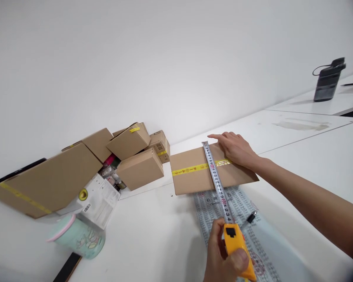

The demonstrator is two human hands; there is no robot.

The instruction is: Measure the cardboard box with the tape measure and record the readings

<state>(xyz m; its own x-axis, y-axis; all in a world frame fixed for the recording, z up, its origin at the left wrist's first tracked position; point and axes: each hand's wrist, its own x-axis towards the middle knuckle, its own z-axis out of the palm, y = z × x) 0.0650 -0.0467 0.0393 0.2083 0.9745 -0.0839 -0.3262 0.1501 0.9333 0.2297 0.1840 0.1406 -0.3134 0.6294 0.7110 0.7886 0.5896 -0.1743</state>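
Mint cup [84, 239] near left, cardboard boxes [139, 172] beyond, yellow-taped carton [191, 184] at centre, left hand [218, 256] near, wrapped round a tape measure [235, 239], blade [219, 186] across the carton, right hand [235, 149] on carton's far right edge, grip unclear, bottle [327, 84] far right.

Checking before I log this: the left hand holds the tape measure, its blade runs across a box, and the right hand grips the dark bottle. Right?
Not the last part: the head view shows the right hand at the far edge of the box, well away from the dark bottle. The left hand and tape measure are as you say.
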